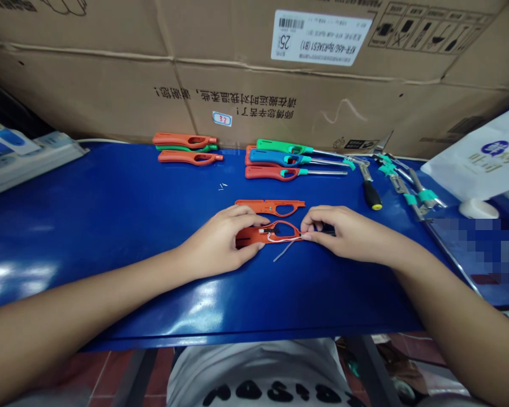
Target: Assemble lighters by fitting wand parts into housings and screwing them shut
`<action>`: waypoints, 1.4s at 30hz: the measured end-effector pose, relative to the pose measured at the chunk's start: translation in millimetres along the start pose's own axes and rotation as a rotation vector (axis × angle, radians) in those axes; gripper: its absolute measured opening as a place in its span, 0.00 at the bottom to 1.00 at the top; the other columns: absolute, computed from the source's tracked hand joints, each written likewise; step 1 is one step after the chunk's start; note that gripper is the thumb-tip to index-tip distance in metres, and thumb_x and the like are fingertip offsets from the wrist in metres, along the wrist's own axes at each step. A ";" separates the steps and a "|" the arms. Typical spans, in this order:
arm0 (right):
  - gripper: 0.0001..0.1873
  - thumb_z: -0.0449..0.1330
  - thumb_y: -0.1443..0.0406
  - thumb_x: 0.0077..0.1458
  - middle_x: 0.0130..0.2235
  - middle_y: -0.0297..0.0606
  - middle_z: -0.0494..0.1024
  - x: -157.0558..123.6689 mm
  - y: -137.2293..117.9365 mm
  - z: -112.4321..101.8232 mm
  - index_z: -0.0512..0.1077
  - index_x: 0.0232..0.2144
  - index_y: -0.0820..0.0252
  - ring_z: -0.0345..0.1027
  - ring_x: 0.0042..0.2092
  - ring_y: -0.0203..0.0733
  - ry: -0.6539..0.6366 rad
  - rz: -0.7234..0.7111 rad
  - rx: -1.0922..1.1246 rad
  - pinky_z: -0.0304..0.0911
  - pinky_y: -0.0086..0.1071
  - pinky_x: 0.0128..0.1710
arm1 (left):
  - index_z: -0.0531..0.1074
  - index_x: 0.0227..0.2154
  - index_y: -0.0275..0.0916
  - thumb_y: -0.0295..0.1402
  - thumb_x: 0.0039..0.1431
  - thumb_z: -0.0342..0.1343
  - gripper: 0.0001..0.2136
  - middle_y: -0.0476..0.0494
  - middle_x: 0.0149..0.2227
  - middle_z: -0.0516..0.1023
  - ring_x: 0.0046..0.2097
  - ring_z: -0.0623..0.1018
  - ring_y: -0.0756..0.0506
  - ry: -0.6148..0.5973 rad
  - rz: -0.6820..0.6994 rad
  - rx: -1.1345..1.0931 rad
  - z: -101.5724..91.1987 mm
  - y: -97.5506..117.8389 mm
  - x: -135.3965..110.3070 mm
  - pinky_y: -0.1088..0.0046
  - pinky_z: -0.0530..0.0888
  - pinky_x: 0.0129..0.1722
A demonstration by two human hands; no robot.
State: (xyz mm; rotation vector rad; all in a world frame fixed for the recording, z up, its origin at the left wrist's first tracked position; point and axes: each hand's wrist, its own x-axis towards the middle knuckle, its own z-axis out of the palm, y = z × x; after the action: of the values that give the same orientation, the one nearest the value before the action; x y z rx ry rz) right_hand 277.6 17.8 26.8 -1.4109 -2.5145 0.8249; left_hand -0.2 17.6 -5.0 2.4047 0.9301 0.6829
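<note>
My left hand (220,238) grips the handle end of an orange lighter shell half (250,234), which lies open side up on the blue table. Inside it sits a small black-and-white part (268,230). A thin white wire (275,239) runs from there along the shell to its narrow end. At that end my right hand (350,230) is closed in a pinch on the wire, thumb against forefinger. A thin translucent strand (282,252) sticks out below the shell. Just beyond the hands lies the matching orange shell half (254,207).
Orange and green lighter bodies (182,156) lie at the back left, with tiny screws (223,186) nearer. Several long-nosed lighters (275,172) rest at back centre. A screwdriver (371,195), taped metal parts (401,183) and a white bag (483,152) are right. A cardboard box (123,85) stands behind.
</note>
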 end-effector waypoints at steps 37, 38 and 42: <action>0.10 0.55 0.62 0.65 0.31 0.34 0.73 0.4 0.1 8.9 0.64 0.31 0.57 0.63 0.33 0.39 0.070 -0.297 -0.174 0.54 0.36 0.41 | 0.78 0.48 0.37 0.31 0.70 0.54 0.11 0.42 0.40 0.78 0.40 0.78 0.47 0.081 0.127 -0.029 1.7 -3.8 0.3 0.70 0.76 0.43; 0.09 0.55 0.63 0.65 0.31 0.35 0.73 0.2 -0.6 8.9 0.64 0.31 0.57 0.63 0.33 0.39 0.068 -0.294 -0.189 0.54 0.36 0.41 | 0.78 0.48 0.37 0.31 0.70 0.54 0.11 0.42 0.40 0.78 0.40 0.79 0.47 0.076 0.125 -0.028 1.9 -3.7 0.2 0.70 0.76 0.43; 0.09 0.55 0.63 0.66 0.32 0.36 0.74 -0.1 -3.4 8.0 0.65 0.31 0.57 0.64 0.33 0.40 0.073 -0.276 -0.230 0.53 0.36 0.40 | 0.78 0.49 0.37 0.31 0.70 0.54 0.11 0.42 0.42 0.79 0.42 0.79 0.47 0.067 0.117 -0.023 2.7 -5.0 -0.1 0.70 0.76 0.44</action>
State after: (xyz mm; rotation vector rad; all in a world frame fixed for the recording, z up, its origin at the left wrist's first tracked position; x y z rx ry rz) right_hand 272.1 13.2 21.9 -1.0875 -2.7315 0.4399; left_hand -1.1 20.2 -10.0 2.4444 0.8076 0.8169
